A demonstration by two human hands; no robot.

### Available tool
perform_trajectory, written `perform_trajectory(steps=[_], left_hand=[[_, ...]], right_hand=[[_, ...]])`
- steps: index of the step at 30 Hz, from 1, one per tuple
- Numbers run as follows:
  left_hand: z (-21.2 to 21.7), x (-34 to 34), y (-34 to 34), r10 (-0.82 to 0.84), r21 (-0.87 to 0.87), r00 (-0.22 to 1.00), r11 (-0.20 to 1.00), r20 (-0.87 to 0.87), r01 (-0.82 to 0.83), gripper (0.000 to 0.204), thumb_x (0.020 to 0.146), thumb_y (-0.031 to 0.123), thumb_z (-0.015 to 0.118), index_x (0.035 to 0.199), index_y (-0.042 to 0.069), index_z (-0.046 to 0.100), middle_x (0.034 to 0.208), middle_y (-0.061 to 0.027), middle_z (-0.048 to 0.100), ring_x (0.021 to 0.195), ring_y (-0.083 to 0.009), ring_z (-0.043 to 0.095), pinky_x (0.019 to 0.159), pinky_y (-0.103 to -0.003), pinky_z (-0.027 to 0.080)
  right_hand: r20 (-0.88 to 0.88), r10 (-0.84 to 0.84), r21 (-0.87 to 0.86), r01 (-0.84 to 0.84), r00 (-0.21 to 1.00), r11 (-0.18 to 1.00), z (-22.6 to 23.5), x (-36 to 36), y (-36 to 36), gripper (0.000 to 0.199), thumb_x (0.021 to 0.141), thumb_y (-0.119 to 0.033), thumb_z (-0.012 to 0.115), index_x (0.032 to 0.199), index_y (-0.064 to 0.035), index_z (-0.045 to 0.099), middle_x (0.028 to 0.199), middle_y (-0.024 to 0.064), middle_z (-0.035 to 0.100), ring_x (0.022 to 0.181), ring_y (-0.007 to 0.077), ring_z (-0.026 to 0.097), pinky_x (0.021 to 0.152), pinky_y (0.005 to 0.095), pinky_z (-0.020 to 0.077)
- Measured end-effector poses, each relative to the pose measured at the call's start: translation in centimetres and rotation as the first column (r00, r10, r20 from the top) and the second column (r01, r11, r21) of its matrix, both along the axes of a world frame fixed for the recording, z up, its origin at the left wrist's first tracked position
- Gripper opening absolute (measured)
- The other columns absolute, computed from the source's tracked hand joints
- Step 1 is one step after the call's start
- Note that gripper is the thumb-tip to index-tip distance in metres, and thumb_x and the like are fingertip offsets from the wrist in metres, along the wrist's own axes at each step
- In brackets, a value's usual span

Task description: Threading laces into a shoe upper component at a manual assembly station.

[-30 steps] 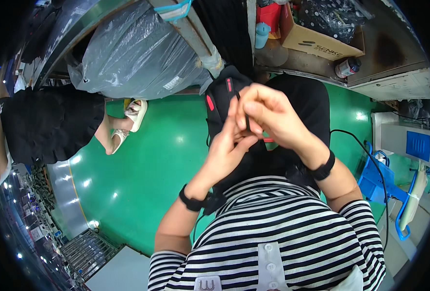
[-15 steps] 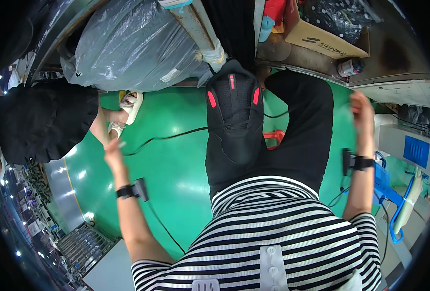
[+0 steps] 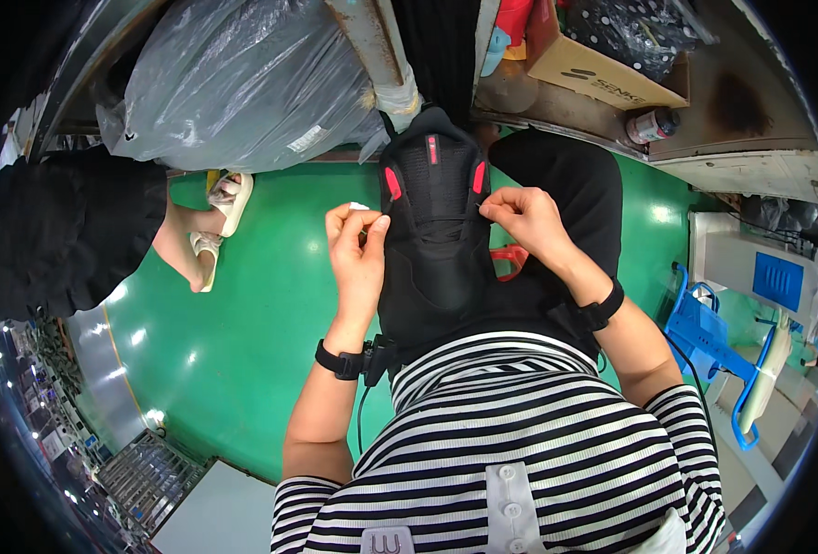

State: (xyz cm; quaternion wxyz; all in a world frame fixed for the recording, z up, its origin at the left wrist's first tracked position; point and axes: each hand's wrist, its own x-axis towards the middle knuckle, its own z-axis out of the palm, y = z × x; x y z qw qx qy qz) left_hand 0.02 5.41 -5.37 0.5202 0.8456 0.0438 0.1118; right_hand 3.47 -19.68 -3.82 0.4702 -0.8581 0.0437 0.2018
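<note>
Pointing its toe toward six o'clock, a black shoe (image 3: 444, 275) sits between the hands; the left hand (image 3: 355, 251) at its eight o'clock and the right hand (image 3: 529, 222) at three are pinched narrow, seemingly on the laces (image 3: 444, 234), though the ends are hard to see; a grey plastic bag (image 3: 243, 92) lies at ten.

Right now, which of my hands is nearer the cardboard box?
Right. Your right hand is right of the black shoe, below and left of the cardboard box in view; your left hand is farther, left of the shoe.
</note>
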Motion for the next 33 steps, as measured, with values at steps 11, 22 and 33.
perform_trajectory(steps=[11, 22, 33], left_hand=[[3.8, 0.7, -0.5, -0.050, 0.419, 0.999, 0.907, 0.005, 0.043, 0.007, 0.082, 0.011, 0.073, 0.083, 0.006, 0.070, 0.073, -0.0036, 0.053, 0.062, -0.0164, 0.052, 0.058, -0.029, 0.040], [4.5, 4.6, -1.2, -0.380, 0.754, 0.912, 0.552, -0.152, 0.356, 0.007, 0.079, 0.015, 0.070, 0.076, 0.009, 0.068, 0.080, -0.0051, 0.057, 0.082, -0.0253, 0.055, 0.073, -0.040, 0.038], [6.4, 11.1, 1.6, -0.843, 0.721, 0.489, 0.194, -0.225, 0.665, 0.023, 0.062, 0.022, 0.079, 0.079, 0.012, 0.067, 0.128, -0.0085, 0.055, 0.137, -0.0307, 0.037, 0.114, -0.059, 0.025]], right_hand=[[0.367, 0.871, -0.790, -0.386, 0.326, 0.477, 2.2, 3.2, 2.7, 0.008, 0.067, -0.009, 0.064, 0.070, -0.0059, 0.057, 0.063, 0.0082, 0.060, 0.062, 0.0246, 0.065, 0.054, 0.0356, 0.0512], [0.438, 0.756, -0.612, -0.456, 0.486, 0.647, 3.8, 4.2, -0.4, 0.017, 0.074, -0.016, 0.072, 0.085, -0.0082, 0.061, 0.091, 0.0081, 0.060, 0.074, 0.0268, 0.065, 0.057, 0.0368, 0.0514], [0.294, 0.945, -0.647, -0.699, 0.139, 0.304, 2.5, 8.4, 1.1, 0.020, 0.066, -0.028, 0.079, 0.072, -0.0100, 0.071, 0.083, -0.0017, 0.054, 0.092, 0.0193, 0.050, 0.076, 0.0342, 0.0388]])
